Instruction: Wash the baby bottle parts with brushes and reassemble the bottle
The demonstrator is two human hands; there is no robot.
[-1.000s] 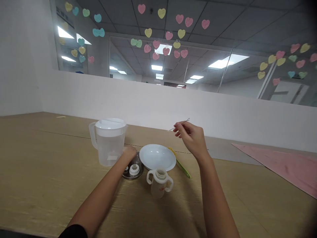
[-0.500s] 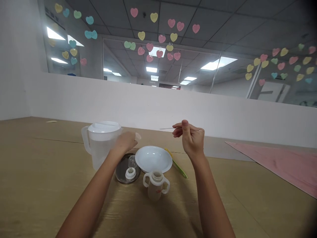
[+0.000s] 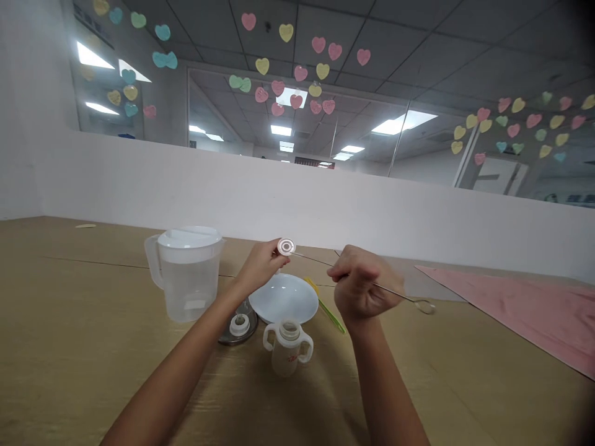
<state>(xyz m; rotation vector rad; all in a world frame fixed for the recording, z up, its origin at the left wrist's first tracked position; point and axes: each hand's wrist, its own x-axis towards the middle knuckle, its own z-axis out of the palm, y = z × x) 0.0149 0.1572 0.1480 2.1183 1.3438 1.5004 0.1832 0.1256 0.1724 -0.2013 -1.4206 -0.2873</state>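
Raised above the white bowl (image 3: 284, 300), my left hand (image 3: 260, 263) pinches a bottle nipple (image 3: 286, 246), its round ringed base facing me. My right hand (image 3: 365, 285), slightly blurred, is closed round a thin wire brush (image 3: 395, 291) with a looped end. The brush's far end reaches the nipple's base; whether it is inside I cannot tell. Below the hands stands an uncapped two-handled baby bottle (image 3: 286, 356). A white collar ring (image 3: 239, 324) lies on a dark round tray (image 3: 232, 339), partly behind my left forearm, with a clear cap.
A lidded clear pitcher (image 3: 190, 279) holding water stands left of the bowl. Right of the bowl lies a yellow-green brush or tongs-like tool (image 3: 332, 313). A pink cloth (image 3: 511, 310) covers the right side of the table, with a white wall (image 3: 279, 198) behind.
My left hand has moved right, from beside the pitcher to above the bowl, bringing the nipple to the brush. My right hand has turned and lowered, tilting the brush's looped end down to the right.
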